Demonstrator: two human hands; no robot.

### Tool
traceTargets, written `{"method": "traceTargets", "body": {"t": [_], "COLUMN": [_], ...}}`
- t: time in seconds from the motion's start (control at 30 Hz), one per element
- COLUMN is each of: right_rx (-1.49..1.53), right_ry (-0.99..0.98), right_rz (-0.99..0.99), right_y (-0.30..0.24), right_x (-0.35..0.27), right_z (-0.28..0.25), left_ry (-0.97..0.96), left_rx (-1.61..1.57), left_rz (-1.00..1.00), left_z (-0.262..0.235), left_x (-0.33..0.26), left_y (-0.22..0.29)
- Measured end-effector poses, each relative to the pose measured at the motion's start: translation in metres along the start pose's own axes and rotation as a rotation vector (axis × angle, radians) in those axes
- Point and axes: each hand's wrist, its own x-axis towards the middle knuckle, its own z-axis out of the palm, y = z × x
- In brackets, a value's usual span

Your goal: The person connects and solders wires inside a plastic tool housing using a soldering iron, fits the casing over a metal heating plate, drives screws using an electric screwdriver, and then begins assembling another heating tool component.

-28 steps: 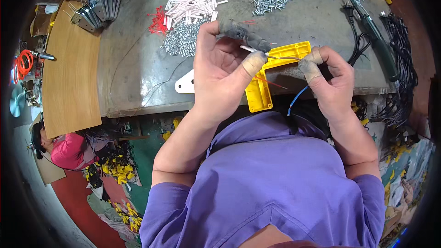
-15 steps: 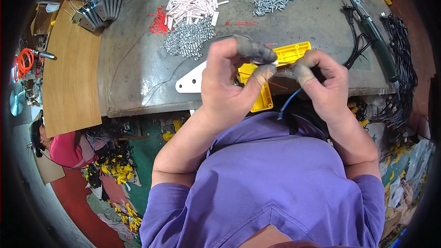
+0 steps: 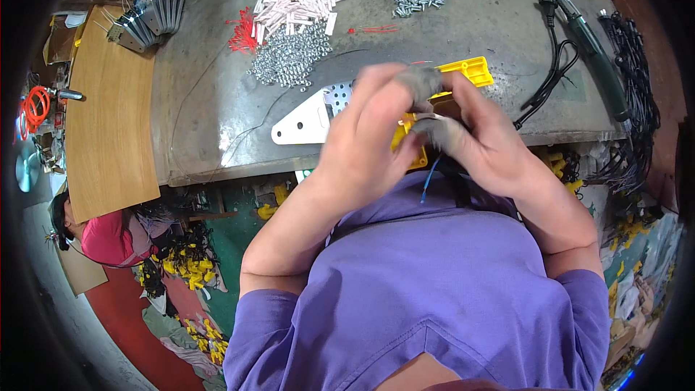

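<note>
Both hands, left hand [image 3: 365,145] and right hand [image 3: 481,141], close tightly around a yellow plastic part [image 3: 470,72]. A blue wire [image 3: 428,177] dangles beneath, above the grey workbench [image 3: 210,116].

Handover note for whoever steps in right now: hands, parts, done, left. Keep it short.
Left hand: closed around the yellow plastic housing, held just above the near edge of the grey metal workbench.
Right hand: pinching the same housing from the other side, fingertips in grey finger cots.
A thin blue wire hangs from under the hands.
White perforated metal bracket lies on the bench by the left hand.
Done: housing picked up, wire attached or threaded; which, cannot tell.
Left: seating is hidden by the fingers; check it.
</note>
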Motion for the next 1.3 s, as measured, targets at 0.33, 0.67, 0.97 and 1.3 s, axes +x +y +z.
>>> {"method": "traceTargets", "body": {"t": [0.33,0.67,0.97,1.3], "right_rx": [0.201,0.445,0.141,0.098], "right_ry": [-0.004,-0.235,-0.195,-0.164], "right_rz": [0.329,0.287,0.201,0.156], "right_y": [0.018,0.027,0.020,0.019], "right_x": [-0.016,-0.021,-0.026,-0.026], "right_z": [-0.023,-0.038,-0.034,-0.031], "left_ry": [-0.040,-0.104,-0.330,-0.307], "left_rx": [0.232,0.867,0.844,0.872], "left_rz": [-0.148,-0.305,-0.127,-0.090], "left_z": [-0.058,-0.060,-0.052,-0.056], "left_x": [-0.009,0.071,0.087,0.090], "left_y": [0.020,-0.086,-0.088,-0.100]}}
